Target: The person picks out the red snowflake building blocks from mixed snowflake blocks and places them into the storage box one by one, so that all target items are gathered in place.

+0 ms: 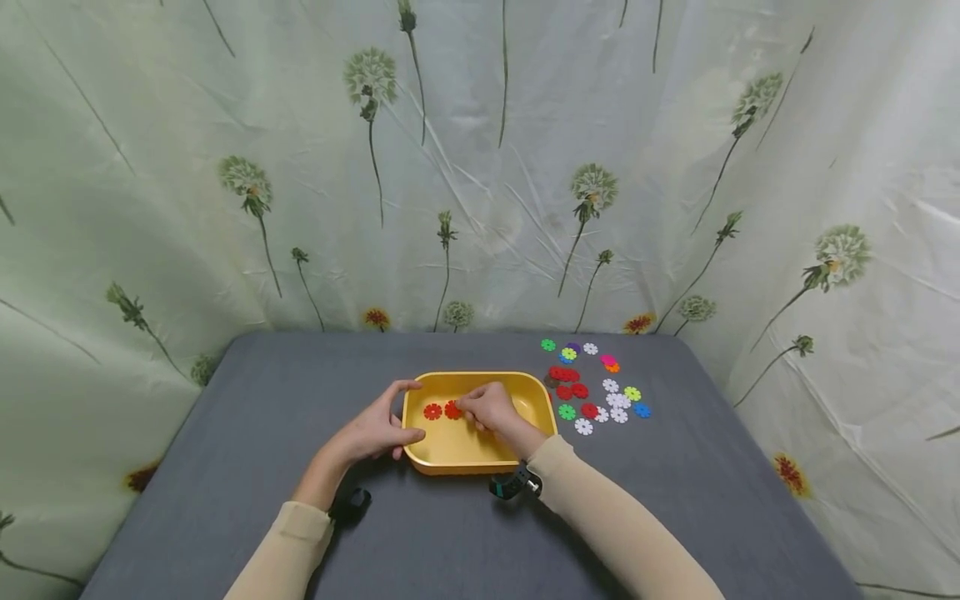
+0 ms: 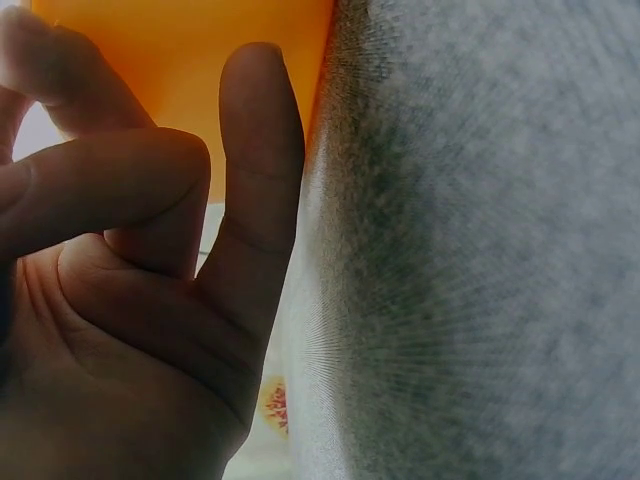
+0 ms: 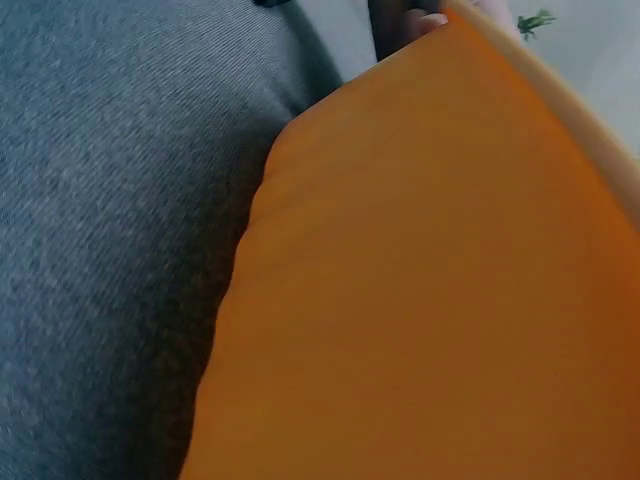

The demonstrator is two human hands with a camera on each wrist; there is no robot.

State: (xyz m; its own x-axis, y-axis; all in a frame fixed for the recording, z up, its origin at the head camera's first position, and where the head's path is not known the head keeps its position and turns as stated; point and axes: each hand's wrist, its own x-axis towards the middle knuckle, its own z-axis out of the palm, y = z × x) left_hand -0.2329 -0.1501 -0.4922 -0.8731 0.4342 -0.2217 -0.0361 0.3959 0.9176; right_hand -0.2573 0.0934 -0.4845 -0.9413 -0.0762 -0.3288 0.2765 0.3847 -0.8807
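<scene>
In the head view, a yellow plastic tray (image 1: 450,468) stands on the table. My left hand (image 1: 375,429) grips its left end, index finger and thumb over the rim. The left wrist view shows the little finger against the tray's outer wall (image 2: 180,60), the other fingers bent. Inside the tray, my right hand (image 1: 491,408) pinches a red notched plastic disc (image 1: 452,410) at its right edge. Just left of that lies another red notched disc (image 1: 432,412) on the tray floor. The tray's outer side (image 3: 420,270) fills most of the right wrist view and hides the right hand.
Right of the tray, many loose notched discs lie scattered: red discs (image 1: 580,390), white discs (image 1: 583,427), a green disc (image 1: 567,412), a blue disc (image 1: 642,410) and others. A dandelion-patterned curtain (image 1: 480,167) hangs behind the grey table (image 1: 300,375).
</scene>
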